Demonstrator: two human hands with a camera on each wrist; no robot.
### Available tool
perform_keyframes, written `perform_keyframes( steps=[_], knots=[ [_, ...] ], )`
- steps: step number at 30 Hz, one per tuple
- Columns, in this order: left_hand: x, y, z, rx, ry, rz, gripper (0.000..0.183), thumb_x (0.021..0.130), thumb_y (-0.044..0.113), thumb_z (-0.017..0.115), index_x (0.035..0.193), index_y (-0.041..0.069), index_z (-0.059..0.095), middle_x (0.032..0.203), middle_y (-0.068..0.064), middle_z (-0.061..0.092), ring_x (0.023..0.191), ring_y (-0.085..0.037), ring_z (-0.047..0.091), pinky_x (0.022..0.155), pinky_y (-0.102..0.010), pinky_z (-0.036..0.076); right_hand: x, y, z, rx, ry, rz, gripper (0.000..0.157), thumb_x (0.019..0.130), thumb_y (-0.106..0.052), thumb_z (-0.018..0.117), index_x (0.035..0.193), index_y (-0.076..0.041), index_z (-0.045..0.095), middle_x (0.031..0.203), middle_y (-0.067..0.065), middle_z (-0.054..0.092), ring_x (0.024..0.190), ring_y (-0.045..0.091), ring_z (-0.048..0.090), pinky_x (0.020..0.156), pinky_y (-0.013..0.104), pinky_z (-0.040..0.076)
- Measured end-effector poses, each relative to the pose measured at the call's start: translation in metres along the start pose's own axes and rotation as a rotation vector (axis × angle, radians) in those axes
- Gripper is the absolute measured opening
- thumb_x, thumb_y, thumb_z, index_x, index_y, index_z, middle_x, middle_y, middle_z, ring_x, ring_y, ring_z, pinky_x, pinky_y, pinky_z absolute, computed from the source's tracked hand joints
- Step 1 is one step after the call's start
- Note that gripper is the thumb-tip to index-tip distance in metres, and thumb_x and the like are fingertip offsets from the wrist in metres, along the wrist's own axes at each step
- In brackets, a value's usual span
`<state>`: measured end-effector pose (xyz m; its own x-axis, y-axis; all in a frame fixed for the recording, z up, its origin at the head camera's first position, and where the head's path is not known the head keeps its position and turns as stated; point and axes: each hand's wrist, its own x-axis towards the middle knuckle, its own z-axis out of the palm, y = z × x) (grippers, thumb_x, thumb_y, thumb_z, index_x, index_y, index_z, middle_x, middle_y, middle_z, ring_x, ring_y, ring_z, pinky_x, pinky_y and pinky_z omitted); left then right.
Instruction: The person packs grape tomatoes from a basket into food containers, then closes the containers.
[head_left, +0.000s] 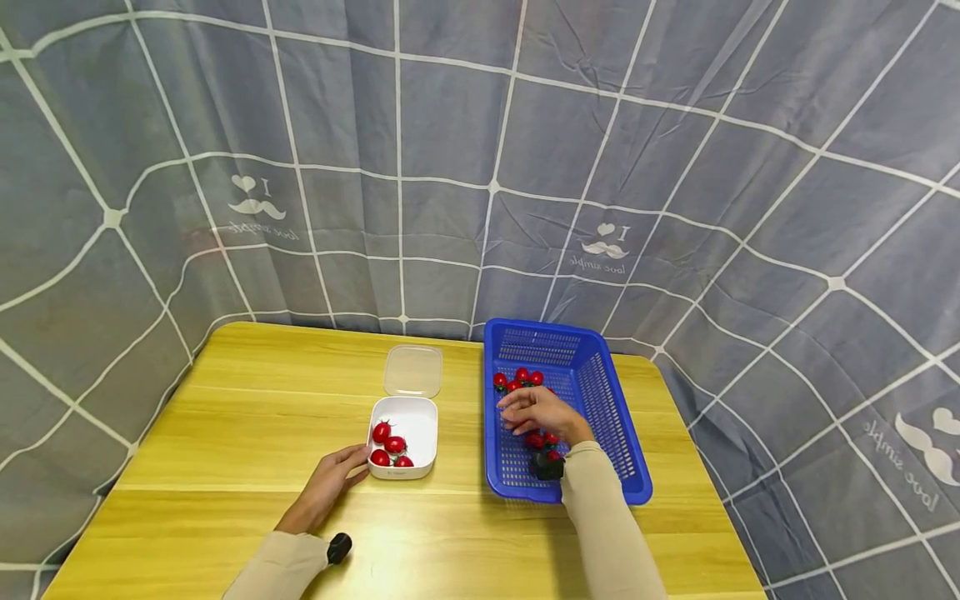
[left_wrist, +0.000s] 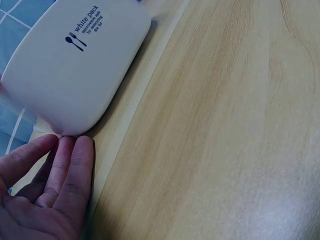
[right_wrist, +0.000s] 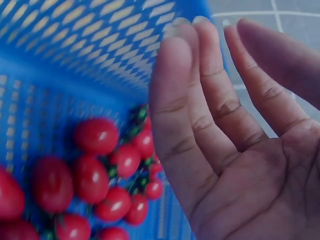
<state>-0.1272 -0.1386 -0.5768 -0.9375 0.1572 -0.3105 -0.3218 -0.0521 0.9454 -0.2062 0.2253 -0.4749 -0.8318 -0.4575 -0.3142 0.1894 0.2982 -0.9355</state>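
Note:
A square white plastic food box [head_left: 423, 433] stands on the table with several red cherry tomatoes [head_left: 394, 445] inside. My left hand [head_left: 330, 483] touches its near left corner with the fingertips; in the left wrist view the fingers [left_wrist: 75, 170] lie against the box's printed wall [left_wrist: 75, 65]. Over the left part of a blue perforated basket [head_left: 615, 433] hovers my right hand [head_left: 546, 412], its fingers loosely bent. Nothing shows between those fingers [right_wrist: 172, 115] in the right wrist view. Several cherry tomatoes [right_wrist: 91, 178] with green stems lie on the basket floor beneath it.
A translucent lid [head_left: 414, 371] lies flat on the wooden table [head_left: 247, 417] behind the white box. Behind the table hangs a grey curtain [head_left: 337, 208] with white lines, reaching round both sides. The basket stands at the table's right, near the back edge.

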Motion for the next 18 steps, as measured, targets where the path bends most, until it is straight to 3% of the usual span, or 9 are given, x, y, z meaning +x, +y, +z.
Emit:
perform_keyframes(
  steps=[6,12,18],
  knots=[
    [0.001,0.000,0.000,-0.002,0.005,0.003,0.056,0.102,0.025,0.049,0.138,-0.016,0.036,0.145,-0.032,0.034,0.135,-0.041,0.035,0.105,-0.036,0.045,-0.006,0.015,-0.017,-0.029,-0.048,0.081,0.034,0.089,0.013,0.053,0.121,0.021,0.051,0.104,0.025,0.066,0.090,0.031,0.067,0.088,0.054,0.055],
    [0.000,0.001,0.002,-0.004,0.020,0.005,0.054,0.102,0.024,0.050,0.137,-0.016,0.038,0.143,-0.031,0.038,0.132,-0.040,0.039,0.106,-0.038,0.045,-0.012,0.026,-0.027,-0.059,-0.069,0.160,0.033,0.087,0.014,0.051,0.120,0.017,0.056,0.115,0.033,0.061,0.092,0.030,0.066,0.088,0.048,0.057],
    [0.000,0.002,0.003,-0.002,0.028,-0.001,0.052,0.102,0.022,0.049,0.136,-0.017,0.039,0.142,-0.031,0.039,0.131,-0.039,0.040,0.106,-0.039,0.045,-0.015,0.033,-0.032,-0.129,-0.098,0.212,0.033,0.086,0.014,0.051,0.119,0.018,0.056,0.115,0.031,0.062,0.090,0.023,0.066,0.081,0.040,0.059]
  ],
)
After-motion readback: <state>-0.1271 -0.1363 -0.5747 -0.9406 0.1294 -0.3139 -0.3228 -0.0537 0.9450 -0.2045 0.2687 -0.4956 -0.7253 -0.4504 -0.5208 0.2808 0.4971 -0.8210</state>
